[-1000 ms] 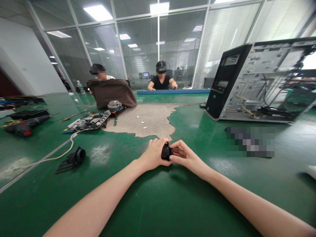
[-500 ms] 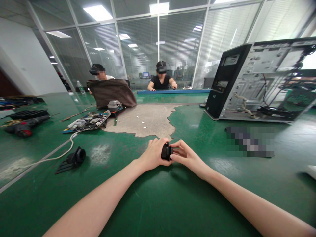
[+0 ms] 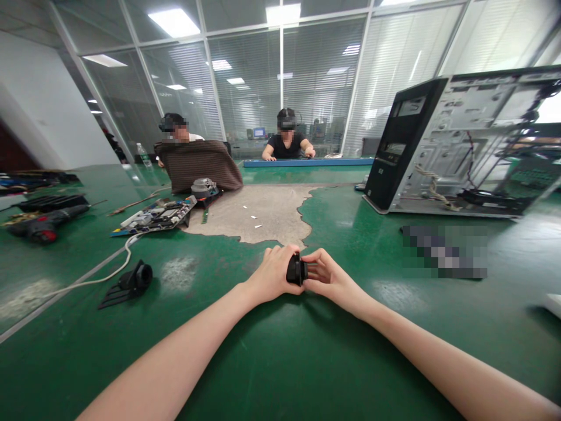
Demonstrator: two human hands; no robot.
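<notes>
A small black plastic part (image 3: 294, 271) is held between both hands just above the green tabletop, in the middle of the head view. My left hand (image 3: 274, 273) is closed round its left side, thumb below and fingers over the top. At its right end, the bent fingertips and thumb of my right hand (image 3: 328, 275) grip the edge. The palm and fingers cover much of the part, so its exact kind is unclear. A black plastic duct-like piece (image 3: 134, 280) with a round mouth and slotted base lies on the table to the left.
An opened computer case (image 3: 407, 146) stands at the right, behind a blurred dark item (image 3: 442, 252). A circuit board (image 3: 155, 217), pale cable (image 3: 128, 254) and power drill (image 3: 48, 222) lie left. A brown cloth-covered shape (image 3: 197, 164) stands farther back. Two people sit across the table.
My right fingertips have shifted very slightly to the right, and a little more of the black part's right end shows. My left hand stays in place.
</notes>
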